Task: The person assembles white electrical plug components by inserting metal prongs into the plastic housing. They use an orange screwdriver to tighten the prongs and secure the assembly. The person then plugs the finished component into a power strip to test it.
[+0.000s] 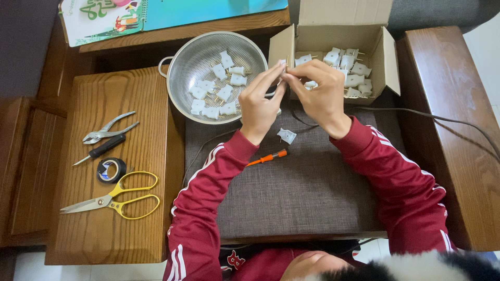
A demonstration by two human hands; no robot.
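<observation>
My left hand (260, 101) and my right hand (317, 91) meet above the grey cushion (302, 187), fingertips pinched together on a small white plug part (283, 63) with a dark cable (416, 115) trailing off to the right. Most of the part is hidden by my fingers. A metal colander (179, 65) behind my left hand holds several white plug pieces (224, 93). A cardboard box (377, 49) behind my right hand holds several more. One white plug half (287, 136) and an orange screwdriver (268, 157) lie on the cushion below my wrists.
On the wooden surface (120, 229) at left lie pliers (107, 129), a black-handled screwdriver (101, 149), a roll of black tape (111, 169) and yellow scissors (117, 196). A colourful book (172, 13) lies at the back. A wooden armrest (453, 119) is at right.
</observation>
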